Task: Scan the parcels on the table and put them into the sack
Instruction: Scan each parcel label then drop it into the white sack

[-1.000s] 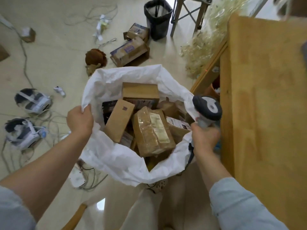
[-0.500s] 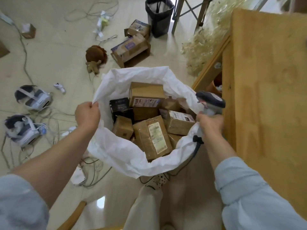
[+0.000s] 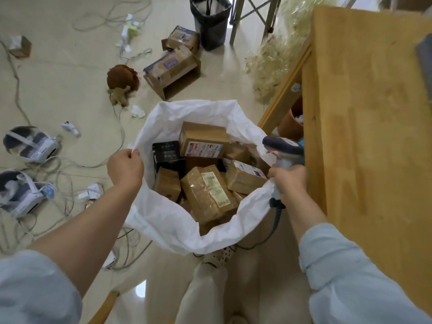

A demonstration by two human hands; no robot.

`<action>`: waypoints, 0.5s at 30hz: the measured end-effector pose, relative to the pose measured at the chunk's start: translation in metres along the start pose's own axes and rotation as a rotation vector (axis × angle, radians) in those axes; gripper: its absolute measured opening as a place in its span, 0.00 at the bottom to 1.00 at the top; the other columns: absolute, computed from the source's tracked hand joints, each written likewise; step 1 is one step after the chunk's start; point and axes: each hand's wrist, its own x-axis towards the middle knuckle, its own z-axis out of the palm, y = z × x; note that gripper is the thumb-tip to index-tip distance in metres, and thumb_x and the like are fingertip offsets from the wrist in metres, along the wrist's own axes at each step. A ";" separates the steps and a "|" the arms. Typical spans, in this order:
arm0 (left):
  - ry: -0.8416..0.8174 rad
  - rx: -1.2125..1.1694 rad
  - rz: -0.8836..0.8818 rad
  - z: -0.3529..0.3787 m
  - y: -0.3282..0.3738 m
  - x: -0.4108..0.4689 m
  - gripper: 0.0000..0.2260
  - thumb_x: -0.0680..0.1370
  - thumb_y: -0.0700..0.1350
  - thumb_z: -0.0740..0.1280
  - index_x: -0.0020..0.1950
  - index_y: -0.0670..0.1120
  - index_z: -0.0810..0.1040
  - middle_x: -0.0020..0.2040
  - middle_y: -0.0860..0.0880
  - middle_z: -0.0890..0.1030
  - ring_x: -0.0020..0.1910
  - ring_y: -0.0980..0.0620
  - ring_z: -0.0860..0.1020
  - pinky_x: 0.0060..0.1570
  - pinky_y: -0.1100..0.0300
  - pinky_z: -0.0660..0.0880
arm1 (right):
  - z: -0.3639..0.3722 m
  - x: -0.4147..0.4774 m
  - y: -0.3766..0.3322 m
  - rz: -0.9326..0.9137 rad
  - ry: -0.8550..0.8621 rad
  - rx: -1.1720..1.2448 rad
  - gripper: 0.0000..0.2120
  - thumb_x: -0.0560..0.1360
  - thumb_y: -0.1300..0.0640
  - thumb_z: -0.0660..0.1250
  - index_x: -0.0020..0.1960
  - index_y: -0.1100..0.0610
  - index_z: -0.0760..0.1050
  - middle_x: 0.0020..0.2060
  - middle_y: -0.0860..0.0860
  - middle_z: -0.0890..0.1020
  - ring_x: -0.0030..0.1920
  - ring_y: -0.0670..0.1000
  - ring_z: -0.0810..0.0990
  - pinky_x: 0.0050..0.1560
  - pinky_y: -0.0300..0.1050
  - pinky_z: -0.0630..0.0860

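A white sack point(image 3: 168, 220) stands open on the floor beside the wooden table point(image 3: 364, 127). It holds several brown cardboard parcels, among them a taped one with a long label point(image 3: 208, 192), a labelled box point(image 3: 202, 140) at the back and a black box point(image 3: 167, 154). My left hand point(image 3: 125, 168) pinches the sack's left rim. My right hand point(image 3: 288, 181) grips the handle of a grey barcode scanner point(image 3: 281, 149) together with the sack's right rim. The scanner's cable hangs down below my wrist.
More cardboard boxes point(image 3: 173, 66), a brown plush toy point(image 3: 122, 81), headsets point(image 3: 30, 145) and loose cables lie on the floor to the left. A black bin point(image 3: 210, 19) and a stool stand at the back. Straw-like packing point(image 3: 273, 57) lies beside the table.
The parcels have settled lower inside the sack. Both hands moved slightly to the right and up while holding the rim; the scanner tilted forward and down.
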 end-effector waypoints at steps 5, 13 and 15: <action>-0.017 -0.029 -0.061 0.012 0.000 -0.022 0.20 0.80 0.40 0.59 0.28 0.42 0.61 0.26 0.46 0.62 0.26 0.49 0.60 0.29 0.54 0.56 | 0.009 0.000 0.006 -0.008 -0.037 0.047 0.09 0.73 0.63 0.70 0.47 0.55 0.70 0.43 0.50 0.74 0.52 0.55 0.75 0.55 0.50 0.73; -0.072 -0.049 -0.090 0.014 0.020 -0.004 0.15 0.78 0.39 0.60 0.31 0.38 0.69 0.27 0.44 0.65 0.31 0.44 0.66 0.34 0.56 0.61 | -0.007 0.015 -0.013 -0.006 -0.029 -0.115 0.14 0.73 0.63 0.70 0.53 0.56 0.67 0.48 0.54 0.74 0.51 0.56 0.74 0.57 0.52 0.75; -0.033 -0.144 -0.079 0.011 0.036 -0.011 0.13 0.77 0.40 0.60 0.32 0.39 0.70 0.28 0.43 0.64 0.31 0.46 0.65 0.30 0.56 0.58 | -0.019 0.011 -0.026 -0.095 -0.021 -0.087 0.14 0.72 0.63 0.69 0.52 0.56 0.66 0.46 0.53 0.73 0.50 0.55 0.74 0.55 0.51 0.75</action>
